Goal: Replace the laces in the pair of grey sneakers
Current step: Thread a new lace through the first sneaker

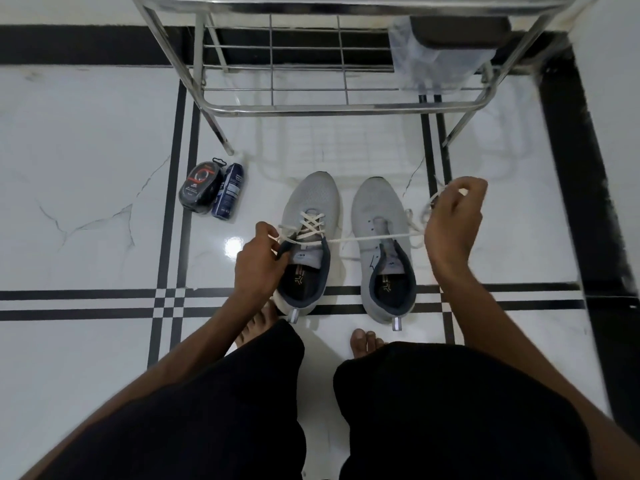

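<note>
Two grey sneakers stand side by side on the white floor, toes pointing away from me. The left sneaker [313,202] has a white lace [311,226] crossed through its eyelets. The right sneaker [375,206] shows bare eyelets. My left hand [258,259] grips the left sneaker's collar and pinches one lace end there. My right hand [453,220] is raised at the right and pinches the other lace end, which runs taut across above the right sneaker. Loose loops of white lace [420,216] hang by my right hand.
A black shoe-care box [201,188] and a blue can [228,190] lie on the floor to the left. A steel rack [332,107] stands just behind the sneakers, with a plastic-wrapped dark item [440,46] on its shelf. My bare feet [367,341] and knees sit close to the heels.
</note>
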Available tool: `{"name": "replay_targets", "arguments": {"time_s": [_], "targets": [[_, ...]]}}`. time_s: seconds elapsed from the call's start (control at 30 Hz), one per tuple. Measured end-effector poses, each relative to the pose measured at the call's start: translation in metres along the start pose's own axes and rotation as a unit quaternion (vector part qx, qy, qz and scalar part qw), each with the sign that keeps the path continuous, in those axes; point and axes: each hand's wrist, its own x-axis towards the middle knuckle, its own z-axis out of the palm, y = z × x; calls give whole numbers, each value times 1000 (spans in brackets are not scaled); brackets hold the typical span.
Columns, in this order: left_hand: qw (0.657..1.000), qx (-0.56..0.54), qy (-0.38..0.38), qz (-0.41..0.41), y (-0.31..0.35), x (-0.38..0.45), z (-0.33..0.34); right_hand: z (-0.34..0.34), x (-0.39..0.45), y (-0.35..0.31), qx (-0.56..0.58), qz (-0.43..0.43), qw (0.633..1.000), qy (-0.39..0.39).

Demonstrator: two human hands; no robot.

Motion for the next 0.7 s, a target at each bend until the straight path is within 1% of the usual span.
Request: {"name": "replay_targets", "arguments": {"time_s": [0.03,0.07,0.1,0.13,0.17,0.2,0.23,0.27,0.3,0.33,0.37,0.43,0.5,0.53,0.6,0.67,0.7], "targets": [[1000,9,-4,5,1,1,0,1,-2,3,-136,-70,988,-33],[1000,18,-9,10,1,1,0,6,-5,7,-269,-137,950,-76],[1000,23,-12,13,1,2,0,14,-11,11,-359,-193,905,-123],[999,25,-16,15,1,3,1,25,-19,13,-395,-224,873,-177],[999,23,-20,18,0,3,1,37,-28,14,-388,-232,858,-243],[999,20,-24,21,-1,3,2,49,-37,14,-364,-223,848,-314],[999,19,-26,20,-2,4,2,61,-45,15,-355,-205,830,-378],[999,18,-26,15,-3,5,2,71,-52,15,-372,-188,801,-429],[999,17,-27,6,-4,6,1,78,-55,15,-395,-178,778,-456],[1000,15,-26,-1,-5,7,1,81,-55,14,-408,-173,768,-463],[1000,12,-23,-5,-6,8,1,82,-51,12,-405,-168,773,-458],[1000,4,-15,-17,-7,8,1,74,-40,9,-378,-149,798,-445],[1000,-4,-7,-25,-9,8,1,56,-23,8,-380,-126,814,-420],[1000,-3,-6,-30,-11,8,0,45,-14,9,-401,-118,818,-395],[999,0,-7,-41,-12,9,-2,19,4,11,-448,-101,830,-315],[999,-5,-6,-50,-10,9,-2,-5,16,13,-473,-81,843,-241],[999,-3,-9,-48,-8,9,-2,-12,15,14,-477,-77,848,-218]]}}
